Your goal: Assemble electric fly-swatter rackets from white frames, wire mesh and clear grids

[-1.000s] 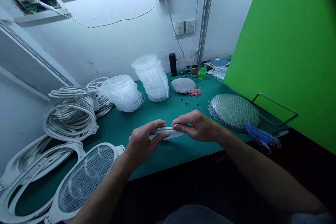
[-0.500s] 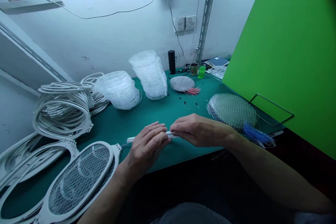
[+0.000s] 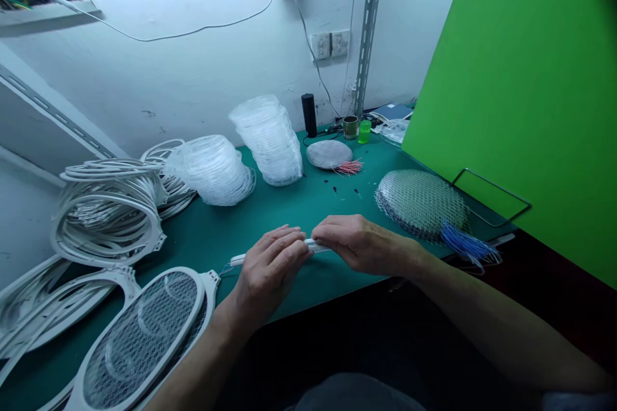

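Between my two hands, edge-on above the green table [image 3: 212,231], is a thin white frame [image 3: 238,260]. My left hand [image 3: 272,266] is wrapped over its left part, fingers pressed together. Close beside it, my right hand [image 3: 351,244] pinches the frame's right part between thumb and fingers. Thin wires stick out at the frame's left end. Left of my left forearm lie oval white frames with grey mesh [image 3: 144,334], one on another.
Bundled white frames [image 3: 108,225] fill the left side. Two stacks of clear rings [image 3: 267,141] stand at the back. Round mesh discs [image 3: 419,202] with blue wires [image 3: 467,244] lie at the right, by a green panel [image 3: 520,96]. A grey disc [image 3: 329,154] lies near the wall.
The view has shifted slightly, so the background sits a little further left. Both hands keep their hold on the white frame, whose right part now tilts slightly.
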`<state>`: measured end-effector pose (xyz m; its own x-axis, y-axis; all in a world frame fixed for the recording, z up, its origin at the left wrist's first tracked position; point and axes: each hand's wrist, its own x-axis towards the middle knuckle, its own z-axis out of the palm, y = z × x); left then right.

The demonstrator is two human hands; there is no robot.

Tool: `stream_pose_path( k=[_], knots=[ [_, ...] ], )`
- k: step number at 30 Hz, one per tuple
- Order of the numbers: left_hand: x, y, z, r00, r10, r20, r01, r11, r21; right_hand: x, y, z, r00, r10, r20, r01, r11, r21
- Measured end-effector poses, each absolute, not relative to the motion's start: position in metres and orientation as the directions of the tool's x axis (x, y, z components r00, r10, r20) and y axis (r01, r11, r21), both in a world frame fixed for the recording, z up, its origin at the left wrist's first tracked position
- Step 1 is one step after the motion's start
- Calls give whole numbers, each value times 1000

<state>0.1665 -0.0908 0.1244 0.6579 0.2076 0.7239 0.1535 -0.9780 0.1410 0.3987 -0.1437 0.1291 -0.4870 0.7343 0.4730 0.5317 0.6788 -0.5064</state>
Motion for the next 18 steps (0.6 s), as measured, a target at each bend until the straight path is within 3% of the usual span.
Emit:
stream_pose_path(
  k=[8, 15, 18],
  knots=[
    [168, -91, 126, 620, 321, 716, 220, -947, 234, 400, -146, 132, -446, 750, 488, 503, 661, -556],
    [166, -92, 128, 565, 510, 649, 381, -858, 344, 379, -144, 111, -268, 664, 699, 528, 707, -470],
    [166, -90, 136, 654, 498, 569, 348, -866, 358, 373, -142, 105, -233, 634, 738, 536, 717, -446]
  ],
)
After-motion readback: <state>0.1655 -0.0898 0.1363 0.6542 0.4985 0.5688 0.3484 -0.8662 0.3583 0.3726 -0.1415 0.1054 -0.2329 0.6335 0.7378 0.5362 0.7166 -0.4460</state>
